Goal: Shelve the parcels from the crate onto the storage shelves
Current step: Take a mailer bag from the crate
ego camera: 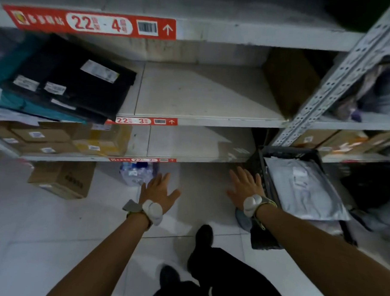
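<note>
A black crate [264, 171] stands on the floor at the right, with a silver-grey parcel bag [306, 188] lying on top of its contents. My right hand [243, 185] hovers flat with fingers spread just left of the crate's rim and holds nothing. My left hand [157, 191] is stretched out flat over the floor, also without anything in it. Grey metal storage shelves [202, 119] rise in front of me. The shelf labelled 22-3 carries black and teal parcels [65, 81] at the left and a brown box [288, 80] at the right.
Cardboard boxes [62, 139] fill the left of the shelf below. On the floor sit a cardboard box [60, 180] and a clear bag of small items [137, 173]. A perforated steel upright [340, 80] divides off a further shelf bay at the right. My shoes [203, 235] stand on white tiles.
</note>
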Available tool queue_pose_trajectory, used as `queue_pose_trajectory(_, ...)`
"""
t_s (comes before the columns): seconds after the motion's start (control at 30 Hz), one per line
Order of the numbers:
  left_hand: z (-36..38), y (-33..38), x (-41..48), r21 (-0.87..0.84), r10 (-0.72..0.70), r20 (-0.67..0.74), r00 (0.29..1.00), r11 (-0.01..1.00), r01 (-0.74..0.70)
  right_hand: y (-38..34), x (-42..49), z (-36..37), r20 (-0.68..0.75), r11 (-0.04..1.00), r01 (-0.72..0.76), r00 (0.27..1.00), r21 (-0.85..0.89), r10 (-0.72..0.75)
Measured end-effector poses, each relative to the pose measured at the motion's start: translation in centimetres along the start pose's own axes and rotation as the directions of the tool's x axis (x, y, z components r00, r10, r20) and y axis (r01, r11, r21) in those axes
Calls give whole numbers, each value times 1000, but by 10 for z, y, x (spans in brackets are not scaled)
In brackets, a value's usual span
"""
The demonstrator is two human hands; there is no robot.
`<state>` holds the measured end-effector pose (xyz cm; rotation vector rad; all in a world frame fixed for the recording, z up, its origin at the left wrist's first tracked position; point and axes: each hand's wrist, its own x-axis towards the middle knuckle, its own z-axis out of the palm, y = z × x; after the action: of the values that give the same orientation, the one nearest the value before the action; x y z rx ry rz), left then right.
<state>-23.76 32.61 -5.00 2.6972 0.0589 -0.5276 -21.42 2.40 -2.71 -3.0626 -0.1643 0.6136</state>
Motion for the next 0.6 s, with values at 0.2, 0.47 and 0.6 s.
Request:
queue_pose_trajectory(0.2, 13, 54, 15, -36, 60, 54, 997, 998, -58, 73, -21, 9, 19, 990, -123, 992, 71, 122)
queue_pose_trajectory(0.47, 54, 186, 48, -32, 69, 159, 985, 997, -65, 196, -24, 35, 103, 967, -227, 971, 119, 215)
queue_pose_trajectory(0.6, 97, 270, 68, -29, 94, 285, 954, 996, -90, 282, -22, 60, 168, 970, -234, 961, 68, 220)
